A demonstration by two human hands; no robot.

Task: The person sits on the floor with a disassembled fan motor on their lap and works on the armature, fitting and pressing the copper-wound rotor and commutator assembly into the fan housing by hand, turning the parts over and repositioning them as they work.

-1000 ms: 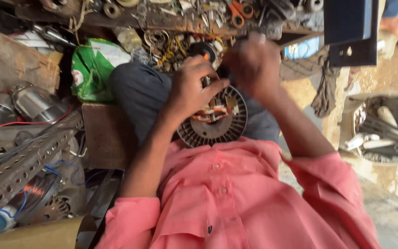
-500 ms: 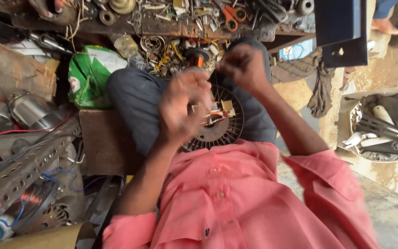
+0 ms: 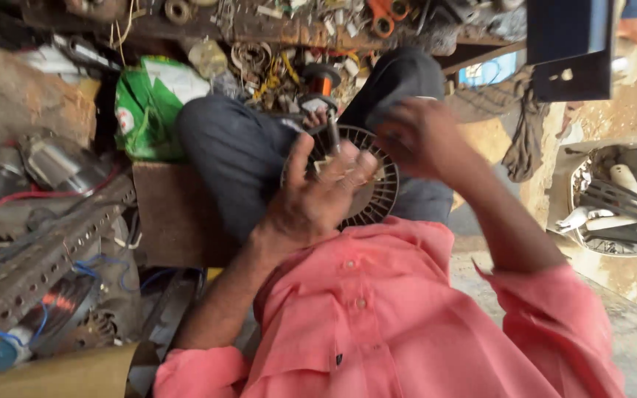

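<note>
At the far left we see a slotted metal rail [image 3: 35, 262] lying slantwise among red and blue wires, with a green bag [image 3: 149, 103] above it beside the person's grey-trousered knee [image 3: 223, 155]. A brown wooden block [image 3: 175, 221] sits just under that knee.

Moving toward the middle, we find our left hand [image 3: 318, 195] raised over the lap, palm turned up toward us, fingers loosely spread and half curled; it lies against the near face of a round slotted metal motor core [image 3: 366, 188], which rests on the lap between the two knees. Whether the fingers actually grip the core, we cannot tell.

Just to the right, our right hand [image 3: 422, 136] hovers at the core's upper right edge, blurred, fingers bent inward; we cannot tell what, if anything, it pinches.

Behind the core a spool of copper wire [image 3: 322, 77] stands on the littered bench. At the far right a dish of tools [image 3: 621, 206] lies on the ground.
</note>
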